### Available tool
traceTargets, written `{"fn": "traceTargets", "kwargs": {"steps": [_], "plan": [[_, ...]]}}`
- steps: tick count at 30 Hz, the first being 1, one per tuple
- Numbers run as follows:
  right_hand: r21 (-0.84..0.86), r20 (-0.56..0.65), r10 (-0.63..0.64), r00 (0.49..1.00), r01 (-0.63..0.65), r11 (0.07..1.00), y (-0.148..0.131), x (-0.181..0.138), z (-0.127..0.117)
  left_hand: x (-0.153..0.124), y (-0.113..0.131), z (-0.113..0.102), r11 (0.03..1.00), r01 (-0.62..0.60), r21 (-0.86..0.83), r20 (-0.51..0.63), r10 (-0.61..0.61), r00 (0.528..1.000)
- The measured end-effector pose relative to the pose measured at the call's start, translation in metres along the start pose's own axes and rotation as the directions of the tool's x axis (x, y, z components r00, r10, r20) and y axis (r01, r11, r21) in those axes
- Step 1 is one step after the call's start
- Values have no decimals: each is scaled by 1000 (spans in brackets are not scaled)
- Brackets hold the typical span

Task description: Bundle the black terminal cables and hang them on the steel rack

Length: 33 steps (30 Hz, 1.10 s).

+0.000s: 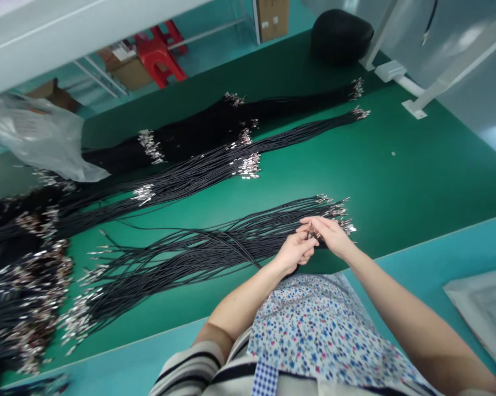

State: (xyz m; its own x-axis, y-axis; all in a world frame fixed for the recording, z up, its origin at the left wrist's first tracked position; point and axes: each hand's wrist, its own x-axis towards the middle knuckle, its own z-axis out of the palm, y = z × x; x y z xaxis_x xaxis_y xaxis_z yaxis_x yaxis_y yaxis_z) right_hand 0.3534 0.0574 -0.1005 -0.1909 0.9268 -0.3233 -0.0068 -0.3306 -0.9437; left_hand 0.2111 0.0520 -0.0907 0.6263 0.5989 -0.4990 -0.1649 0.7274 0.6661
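Note:
My left hand (pixel 296 251) is closed round several black cords near their metal-tipped ends, just above the table's front edge. Close against it, my right hand (pixel 327 234) has its thumb and fingers pinched at the same metal ends (pixel 312 231). Which single piece the right fingers grip is too small to make out. Beneath and behind both hands lies a loose bundle of black cords (pixel 214 242), stretching left across the green table. Shiny metal tips (pixel 336 210) show at its right end, and more tips (pixel 80 316) fan out at its left end.
More black cord bundles (pixel 190 170) lie across the green table (pixel 396 176), with a tangled heap (pixel 37 297) at left. A plastic bag (pixel 45 135) rests on the back left bundles. A black rounded object (pixel 342 36) and white metal posts (pixel 421 104) stand at the far right.

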Motion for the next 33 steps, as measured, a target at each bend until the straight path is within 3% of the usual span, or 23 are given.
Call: {"fn": "traceTargets", "kwargs": {"steps": [2, 4, 6, 7, 9, 11, 12, 15, 21, 25, 29, 33], "plan": [[126, -16, 39, 999, -37, 991, 2, 14, -9, 7, 3, -3, 998, -63, -11, -76, 62, 995], [111, -118, 58, 991, -45, 993, 6, 31, -23, 14, 5, -6, 995, -95, -22, -131, 92, 987], [-165, -267, -3, 964, -42, 985, 11, 53, -42, 18, 8, -10, 995, -89, -44, -164, 81, 983], [-382, -298, -69, 952, -53, 922, 12, 64, -52, 19, 9, -12, 995, -80, -56, -175, 69, 982], [-780, -204, -174, 963, -53, 623, 14, 84, -71, 21, 11, -16, 994, -73, -78, -190, 57, 980], [-960, -9, -150, 989, 34, 278, 14, 101, -83, 23, 14, -20, 992, -86, -92, -201, 66, 977], [-984, 70, -105, 992, 86, 157, 14, 107, -87, 23, 15, -23, 990, -99, -98, -208, 77, 975], [-984, 180, -7, 984, 180, -9, 14, 118, -89, 26, 20, -30, 984, -142, -108, -230, 115, 966], [-963, 240, 117, 964, 252, -97, 6, 130, -84, 27, 29, -40, 976, -206, -74, -293, 177, 940], [-962, 248, 64, 967, 253, -98, -16, 126, -83, 17, 49, -46, 969, -248, -2, -320, 234, 918], [-948, 318, 20, 948, 318, 11, -58, 96, -73, 6, 84, -45, 917, -345, 202, -314, 394, 864], [-838, 503, -36, 864, 497, 224, -114, 57, -48, 8, 106, -29, 671, -371, 642, -189, 608, 772]]}}
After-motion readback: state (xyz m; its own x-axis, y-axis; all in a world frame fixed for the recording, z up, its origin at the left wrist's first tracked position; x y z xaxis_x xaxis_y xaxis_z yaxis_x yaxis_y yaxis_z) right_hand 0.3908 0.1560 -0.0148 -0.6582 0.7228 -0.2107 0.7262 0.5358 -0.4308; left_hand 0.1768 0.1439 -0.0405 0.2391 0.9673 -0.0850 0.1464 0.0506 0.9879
